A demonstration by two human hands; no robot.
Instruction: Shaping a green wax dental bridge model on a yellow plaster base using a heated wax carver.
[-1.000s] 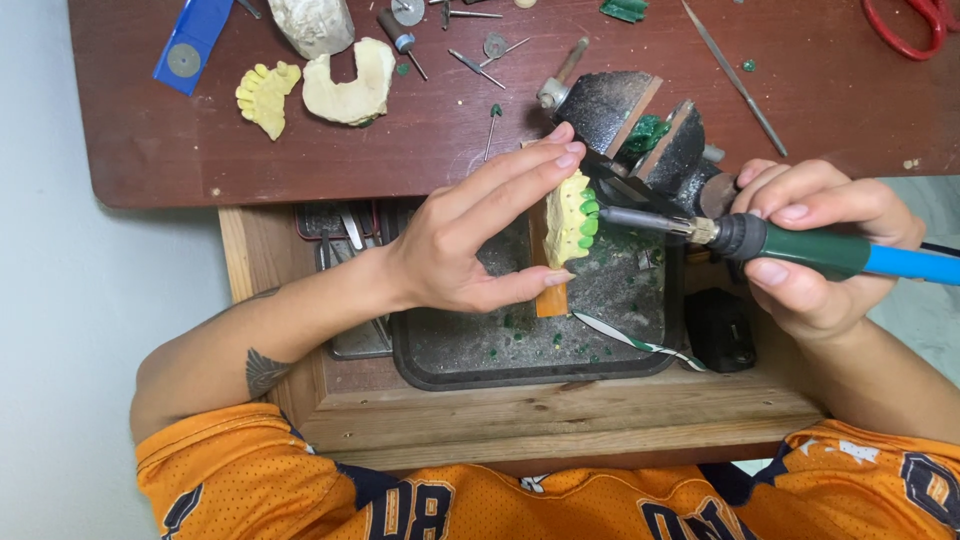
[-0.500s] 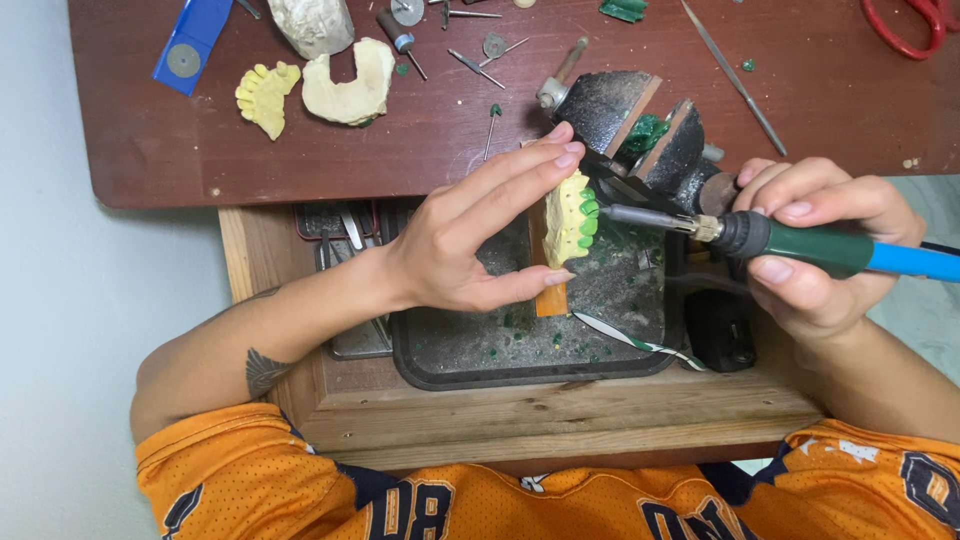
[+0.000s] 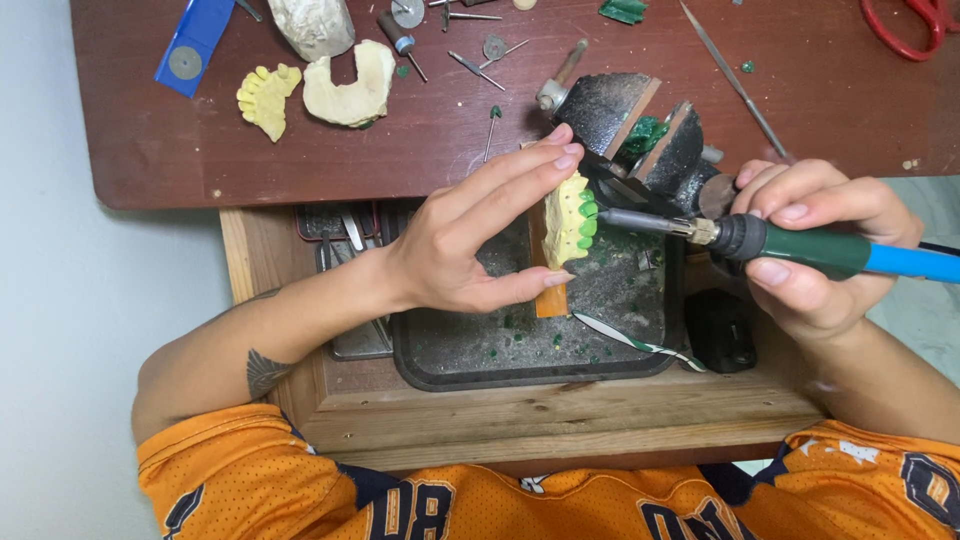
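Left hand (image 3: 455,250): fingers straight, pinching pale yellow dental cast (image 3: 568,218) between fingertips and thumb, above dark rectangular tray (image 3: 530,372). Green wax teeth along cast's right edge. Right hand (image 3: 815,255): wrapped around green-and-blue handled wax tool (image 3: 800,248); slim metal tip touching green wax. Tray floor gritty, flecked with green crumbs. Behind cast: black iron vise (image 3: 650,135). On dark red-brown desk (image 3: 450,150): second yellow cast (image 3: 265,97), cream horseshoe-shaped plaster base (image 3: 350,85), scattered burs.

tool tip (image 3: 612,216) nudged closer toward yellow cast (image 3: 566,222)
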